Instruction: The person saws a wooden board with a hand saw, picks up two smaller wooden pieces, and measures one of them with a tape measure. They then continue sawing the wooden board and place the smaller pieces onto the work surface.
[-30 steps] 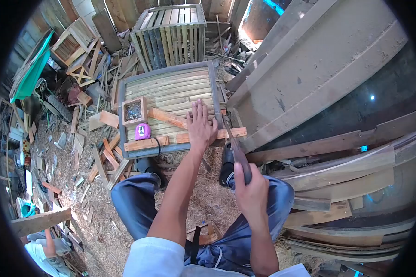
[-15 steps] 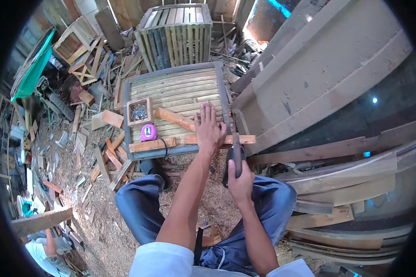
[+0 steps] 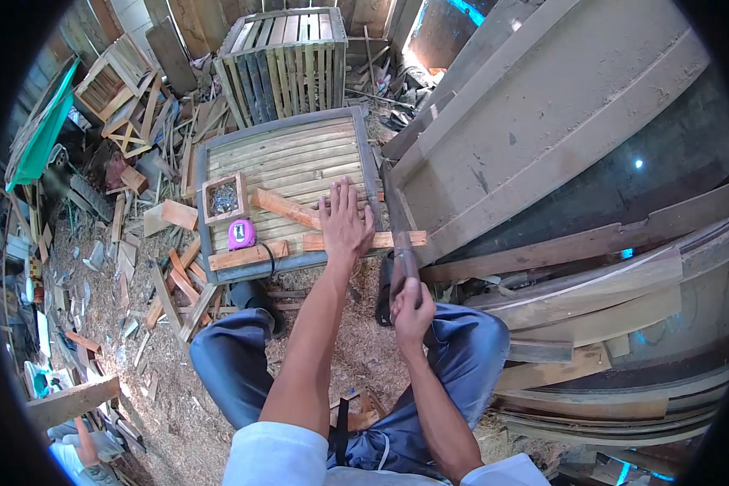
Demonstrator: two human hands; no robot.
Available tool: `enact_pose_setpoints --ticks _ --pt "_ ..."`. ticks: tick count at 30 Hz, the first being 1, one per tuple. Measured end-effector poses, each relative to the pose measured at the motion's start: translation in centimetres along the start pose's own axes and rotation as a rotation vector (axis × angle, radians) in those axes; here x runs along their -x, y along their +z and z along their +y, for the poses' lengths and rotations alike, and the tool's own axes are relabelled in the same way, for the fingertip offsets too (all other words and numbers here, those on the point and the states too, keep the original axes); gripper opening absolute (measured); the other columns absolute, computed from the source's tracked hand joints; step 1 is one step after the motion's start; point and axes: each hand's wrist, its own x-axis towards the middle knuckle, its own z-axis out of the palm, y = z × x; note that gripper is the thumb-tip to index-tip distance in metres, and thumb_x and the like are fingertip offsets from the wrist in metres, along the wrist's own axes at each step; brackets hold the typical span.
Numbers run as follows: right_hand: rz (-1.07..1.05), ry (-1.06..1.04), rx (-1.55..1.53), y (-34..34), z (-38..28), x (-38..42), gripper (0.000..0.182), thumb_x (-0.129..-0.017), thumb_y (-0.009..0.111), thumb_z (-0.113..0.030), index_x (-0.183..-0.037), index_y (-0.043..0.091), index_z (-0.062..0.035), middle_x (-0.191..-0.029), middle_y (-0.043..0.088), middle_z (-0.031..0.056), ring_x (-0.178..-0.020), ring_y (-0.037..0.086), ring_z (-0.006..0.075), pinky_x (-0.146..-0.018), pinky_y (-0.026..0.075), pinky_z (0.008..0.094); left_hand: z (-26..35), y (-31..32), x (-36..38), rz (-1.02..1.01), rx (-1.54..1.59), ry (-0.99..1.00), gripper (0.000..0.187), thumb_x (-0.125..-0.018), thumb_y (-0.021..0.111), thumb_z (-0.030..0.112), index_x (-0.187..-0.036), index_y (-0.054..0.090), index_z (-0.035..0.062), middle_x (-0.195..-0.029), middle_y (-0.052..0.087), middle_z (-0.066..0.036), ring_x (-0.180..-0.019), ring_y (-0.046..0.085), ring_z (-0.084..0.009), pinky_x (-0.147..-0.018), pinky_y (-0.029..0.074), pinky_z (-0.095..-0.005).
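Observation:
My left hand (image 3: 348,223) lies flat with its fingers stretched out, pressing a narrow wooden strip (image 3: 314,242) against the slatted bench top (image 3: 300,150). Wrapped around a handle, my right hand (image 3: 413,312) grips a handsaw (image 3: 407,261), whose blade is seen nearly edge-on across the strip's overhanging right end. Under my left fingertips' side sits the end of a second wooden piece (image 3: 287,208). A pink tape measure (image 3: 240,234), a short wooden block (image 3: 239,257) with a dark loop, and a small wooden box (image 3: 222,197) of metal bits rest at the left of the bench.
Behind the bench stands a slatted crate (image 3: 287,77). Large boards (image 3: 526,138) lean along the right, above stacked planks (image 3: 583,316). Wood scraps (image 3: 182,283) litter the sawdust-covered floor at left. Another person's arm (image 3: 85,441) shows at the lower left.
The whole view has shifted slightly, with the scene sliding left. My right hand and the saw have drawn back a little towards me; my left hand stays on the strip.

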Motion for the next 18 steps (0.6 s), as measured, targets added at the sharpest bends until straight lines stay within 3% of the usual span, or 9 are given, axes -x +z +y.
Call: enact_pose_setpoints --ticks 3,7,11,18 --pt "0.006 -0.398 0.613 1.8 -5.1 0.7 0.039 -0.093 0.063 -0.031 -0.073 0.054 0.0009 -0.056 0.05 0.0076 -0.049 0.051 0.0162 -0.047 0.039 0.0372 0.1 -0.2 -0.2 -0.018 0.003 0.001 0.057 -0.094 0.04 0.037 -0.139 0.045 0.0033 -0.156 0.03 -0.01 -0.145 0.023 -0.0265 -0.116 0.017 -0.0501" --pt "0.114 -0.316 0.404 2.2 -7.9 2.8 0.034 -0.094 0.061 -0.026 -0.074 0.057 0.0004 -0.054 0.049 0.0067 -0.05 0.05 0.0135 -0.048 0.039 0.035 0.0 -0.3 -0.1 -0.009 -0.008 0.008 0.054 -0.096 0.039 0.036 -0.138 0.045 0.0027 -0.155 0.03 -0.01 -0.145 0.023 -0.0275 -0.116 0.017 -0.0504" --pt "0.032 -0.159 0.212 -0.1 -10.7 5.9 0.031 -0.096 0.058 -0.025 -0.079 0.06 0.0011 -0.055 0.051 0.003 -0.051 0.05 0.0095 -0.049 0.039 0.0301 0.1 -0.6 0.1 0.007 -0.012 0.03 0.051 -0.096 0.039 0.033 -0.136 0.046 0.002 -0.154 0.032 -0.012 -0.144 0.025 -0.0286 -0.116 0.018 -0.0506" --pt "-0.005 -0.082 0.271 -2.9 -10.6 7.2 0.034 -0.097 0.058 -0.029 -0.083 0.062 0.0009 -0.059 0.053 0.0009 -0.053 0.049 0.0085 -0.05 0.038 0.0287 -0.2 -0.5 0.2 0.073 0.092 0.062 0.044 -0.097 0.041 0.029 -0.128 0.051 0.001 -0.147 0.041 -0.015 -0.14 0.032 -0.0319 -0.114 0.022 -0.0509"
